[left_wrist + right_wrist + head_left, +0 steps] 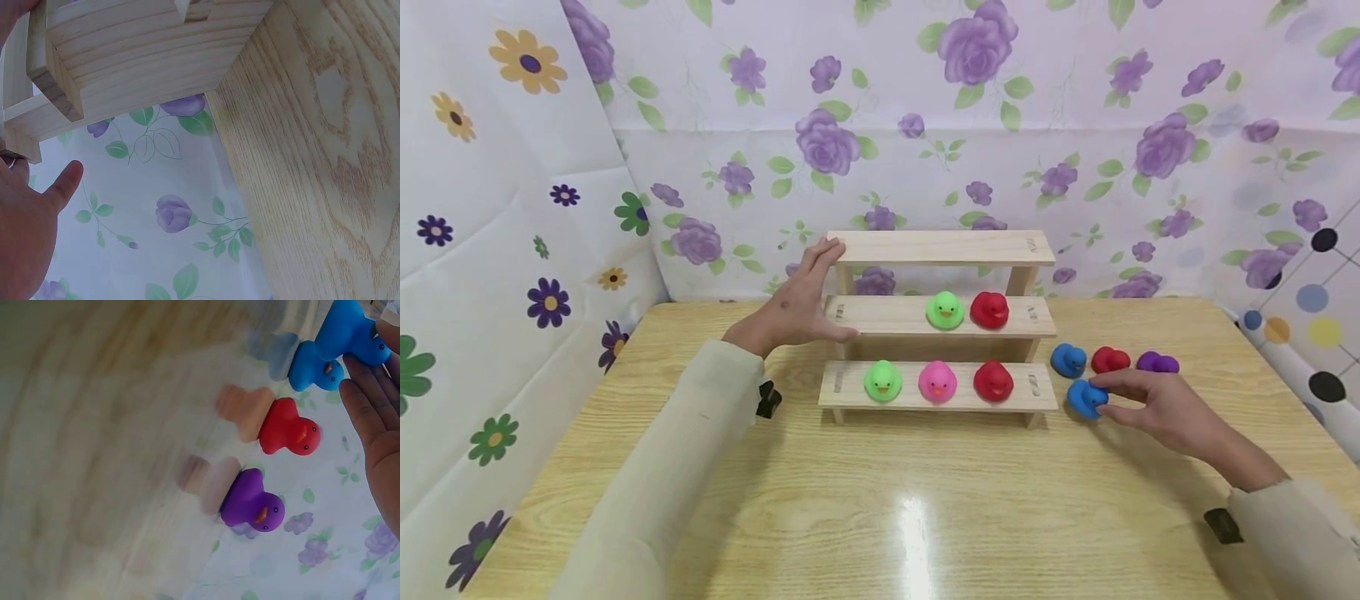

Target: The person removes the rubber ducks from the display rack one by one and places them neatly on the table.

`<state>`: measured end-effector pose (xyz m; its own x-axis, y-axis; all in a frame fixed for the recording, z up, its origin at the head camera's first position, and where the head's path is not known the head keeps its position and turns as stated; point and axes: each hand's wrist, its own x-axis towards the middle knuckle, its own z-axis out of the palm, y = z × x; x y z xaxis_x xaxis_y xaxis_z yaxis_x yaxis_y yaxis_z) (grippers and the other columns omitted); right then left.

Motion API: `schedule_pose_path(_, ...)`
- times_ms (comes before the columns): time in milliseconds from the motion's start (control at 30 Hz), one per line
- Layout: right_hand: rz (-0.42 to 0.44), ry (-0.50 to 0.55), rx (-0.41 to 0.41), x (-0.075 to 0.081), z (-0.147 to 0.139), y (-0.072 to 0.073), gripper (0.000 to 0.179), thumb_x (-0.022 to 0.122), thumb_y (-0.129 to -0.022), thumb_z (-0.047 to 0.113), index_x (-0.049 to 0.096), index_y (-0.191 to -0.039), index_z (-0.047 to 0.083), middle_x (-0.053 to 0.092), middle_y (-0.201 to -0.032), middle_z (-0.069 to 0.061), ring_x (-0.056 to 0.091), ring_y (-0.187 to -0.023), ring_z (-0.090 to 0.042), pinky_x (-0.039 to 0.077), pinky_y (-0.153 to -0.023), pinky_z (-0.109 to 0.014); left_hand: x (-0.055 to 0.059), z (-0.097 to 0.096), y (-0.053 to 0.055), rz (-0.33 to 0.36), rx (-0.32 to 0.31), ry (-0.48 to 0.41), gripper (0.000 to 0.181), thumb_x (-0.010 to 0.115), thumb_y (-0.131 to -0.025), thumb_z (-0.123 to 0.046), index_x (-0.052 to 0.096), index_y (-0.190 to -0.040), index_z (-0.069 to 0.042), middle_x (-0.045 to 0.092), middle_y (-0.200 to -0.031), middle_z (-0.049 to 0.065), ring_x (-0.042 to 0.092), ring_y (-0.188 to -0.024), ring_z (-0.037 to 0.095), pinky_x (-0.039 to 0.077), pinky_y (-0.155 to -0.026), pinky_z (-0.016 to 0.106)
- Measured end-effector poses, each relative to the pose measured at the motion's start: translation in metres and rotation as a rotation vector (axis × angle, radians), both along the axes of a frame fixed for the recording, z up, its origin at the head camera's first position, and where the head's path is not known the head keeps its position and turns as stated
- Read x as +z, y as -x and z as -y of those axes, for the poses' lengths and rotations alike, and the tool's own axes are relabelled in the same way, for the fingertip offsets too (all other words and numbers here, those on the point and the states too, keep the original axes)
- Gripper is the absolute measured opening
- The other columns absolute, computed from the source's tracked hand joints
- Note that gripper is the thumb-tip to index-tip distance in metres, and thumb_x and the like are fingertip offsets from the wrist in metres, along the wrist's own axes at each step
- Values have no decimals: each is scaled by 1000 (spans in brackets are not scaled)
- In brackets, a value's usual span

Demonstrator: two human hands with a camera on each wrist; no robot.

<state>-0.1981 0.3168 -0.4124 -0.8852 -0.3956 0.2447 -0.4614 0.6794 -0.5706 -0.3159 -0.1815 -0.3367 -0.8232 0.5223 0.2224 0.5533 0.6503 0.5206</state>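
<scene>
At the right of the wooden shelf, my right hand [1172, 417] pinches a blue rubber duck [1086, 399] between thumb and fingers. The right wrist view shows that blue duck [351, 334] against the fingers. My left hand [797, 304] rests at the left end of the three-tier wooden shelf [925, 247], fingertips by the top plank and thumb stretched out near the middle one. The middle tier carries a green duck [945, 311] and a red duck [990, 310]. On the bottom tier sit a green duck [883, 381], a pink duck [937, 382] and a red duck [994, 382].
Behind the right hand, another blue duck [1068, 360], a red duck [1109, 360] and a purple duck [1157, 362] stand in a row on the wood-grain table [850, 508]. A flowered cloth [880, 92] hangs close behind the shelf.
</scene>
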Motion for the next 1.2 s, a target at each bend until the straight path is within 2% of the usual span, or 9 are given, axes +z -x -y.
schedule_pose_path(167,-34,-3,10,-4,0,2,35,82,-79,1,72,-112,-2,70,-107,-13,68,-100,-40,47,-83,-9,0,0,1,-16,1,1,124,91,-71,-34,8,-161,-13,1,-165,7,1,-152,25,30,-113,56)
schedule_pose_path(433,-75,-23,21,-7,0,5,34,84,-77,1,73,-110,0,72,-104,-9,71,-97,-30,49,-82,-11,1,-1,1,-34,2,4,124,92,-70,-32,10,-160,-11,3,-165,8,0,-152,25,28,-114,54)
schedule_pose_path(567,-78,-30,22,-7,0,6,34,84,-77,2,73,-109,1,72,-104,-7,71,-96,-31,52,-82,-16,1,-1,1,-34,6,5,124,92,-70,-33,10,-160,-12,3,-165,8,1,-152,25,28,-114,54)
schedule_pose_path(700,-68,-30,19,-7,0,5,34,84,-76,2,73,-108,1,72,-103,-6,71,-95,-33,51,-82,-14,1,-1,0,-38,3,14,124,92,-70,-34,9,-160,-12,2,-165,8,1,-152,24,28,-114,54)
schedule_pose_path(933,-56,-15,34,-10,0,5,34,85,-75,1,73,-106,3,71,-102,-3,70,-96,-12,48,-82,-9,0,0,-1,-24,7,2,125,92,-70,-34,9,-160,-12,2,-165,8,2,-152,26,28,-114,55)
schedule_pose_path(1100,-55,-30,34,-11,0,4,34,86,-75,3,73,-107,3,71,-103,-3,71,-96,-17,46,-83,-8,-1,0,-1,-26,1,1,125,92,-70,-35,9,-161,-12,2,-165,8,3,-152,27,28,-114,56)
schedule_pose_path(1200,-42,-39,18,-6,-1,4,33,84,-78,6,72,-108,2,71,-104,-5,72,-97,-21,46,-83,-7,-2,0,0,-38,-9,6,124,91,-71,-34,10,-160,-11,2,-165,9,2,-152,27,28,-114,56)
